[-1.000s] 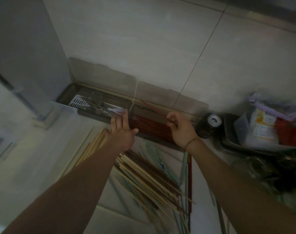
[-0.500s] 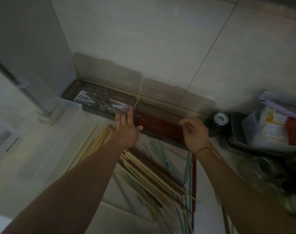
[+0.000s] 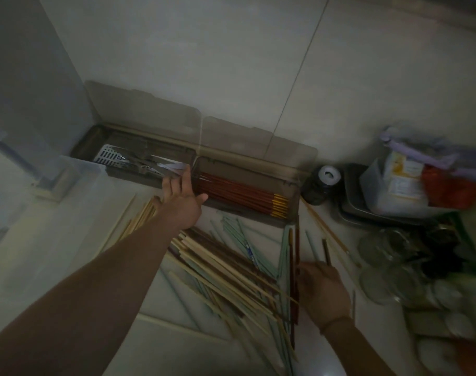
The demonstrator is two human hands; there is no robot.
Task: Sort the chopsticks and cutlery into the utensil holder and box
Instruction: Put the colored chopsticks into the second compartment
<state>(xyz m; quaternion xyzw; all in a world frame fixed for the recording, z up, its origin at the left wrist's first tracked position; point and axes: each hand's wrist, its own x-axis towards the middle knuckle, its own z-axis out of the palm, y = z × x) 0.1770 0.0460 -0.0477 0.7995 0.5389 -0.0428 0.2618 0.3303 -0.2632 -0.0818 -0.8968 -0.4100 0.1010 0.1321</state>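
Many red chopsticks (image 3: 239,192) lie lengthwise in the box (image 3: 293,213), yellow ends rightward.

Red chopsticks (image 3: 242,195) flat in open box (image 3: 292,213); loose mixed chopsticks (image 3: 231,270) heaped on counter.

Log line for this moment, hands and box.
left hand: open, at box edge | right hand: on loose chopsticks, grip unclear | red chopsticks: in box

Left hand (image 3: 183,198) flat at box (image 3: 291,213) edge — right hand (image 3: 323,290) on loose chopsticks (image 3: 231,270).
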